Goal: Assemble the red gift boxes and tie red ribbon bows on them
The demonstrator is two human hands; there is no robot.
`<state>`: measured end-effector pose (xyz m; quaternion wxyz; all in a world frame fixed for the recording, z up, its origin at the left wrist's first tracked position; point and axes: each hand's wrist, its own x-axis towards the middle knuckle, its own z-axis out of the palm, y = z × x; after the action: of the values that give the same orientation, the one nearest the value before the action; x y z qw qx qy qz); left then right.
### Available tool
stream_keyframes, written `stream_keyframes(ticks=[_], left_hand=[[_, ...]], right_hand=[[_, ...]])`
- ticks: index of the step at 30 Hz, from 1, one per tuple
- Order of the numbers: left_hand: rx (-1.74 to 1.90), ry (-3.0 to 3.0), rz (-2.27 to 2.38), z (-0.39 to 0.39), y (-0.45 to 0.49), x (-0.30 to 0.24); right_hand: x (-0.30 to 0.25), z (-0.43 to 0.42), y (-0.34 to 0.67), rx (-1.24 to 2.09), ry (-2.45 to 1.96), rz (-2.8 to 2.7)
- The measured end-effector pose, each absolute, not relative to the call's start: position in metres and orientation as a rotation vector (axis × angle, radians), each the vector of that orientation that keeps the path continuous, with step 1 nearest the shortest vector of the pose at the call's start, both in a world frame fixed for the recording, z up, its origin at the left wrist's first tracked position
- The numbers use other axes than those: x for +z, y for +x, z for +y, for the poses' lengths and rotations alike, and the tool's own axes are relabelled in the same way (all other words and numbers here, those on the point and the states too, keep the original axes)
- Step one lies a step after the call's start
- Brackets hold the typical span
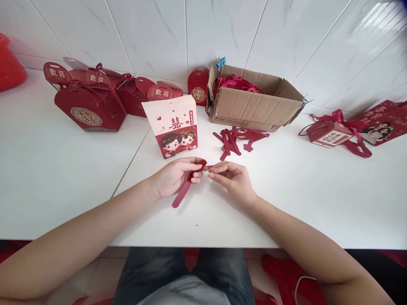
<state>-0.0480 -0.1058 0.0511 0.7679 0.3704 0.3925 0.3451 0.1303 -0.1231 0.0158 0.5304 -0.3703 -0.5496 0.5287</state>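
Note:
My left hand point(176, 174) is closed around a dark red paper strip point(182, 195), which hangs down and to the left from its fingers. My right hand point(231, 174) pinches the strip's upper end, where a tiny gold piece point(210, 170) shows between the fingertips. Both hands meet over the white table point(63, 169), just in front of a pink and red gift box point(174, 125) printed with a cartoon couple. A loose pile of similar red strips point(233, 140) lies a little beyond my right hand.
An open cardboard box point(254, 106) holding red ribbon stands at the back centre. Several dark red gift boxes point(92, 95) sit at the back left. A small ribboned box point(332, 133) and a red bag point(383, 123) lie at the right. A tiled wall backs the table.

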Motion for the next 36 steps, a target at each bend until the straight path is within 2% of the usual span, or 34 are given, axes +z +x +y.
stream_keyframes(ticks=[17,28,36], left_hand=[[0.837,0.998,0.893,-0.114,-0.047,0.041],[1.062,1.833,1.016,-0.121,-0.044,0.035],[1.059,2.077,0.948,-0.121,-0.047,0.033]], right_hand=[[0.012,-0.125,0.132,1.008,-0.919,-1.455],[0.010,-0.126,0.132,1.015,-0.942,-1.446],[0.007,-0.125,0.133,1.013,-0.927,-1.492]])
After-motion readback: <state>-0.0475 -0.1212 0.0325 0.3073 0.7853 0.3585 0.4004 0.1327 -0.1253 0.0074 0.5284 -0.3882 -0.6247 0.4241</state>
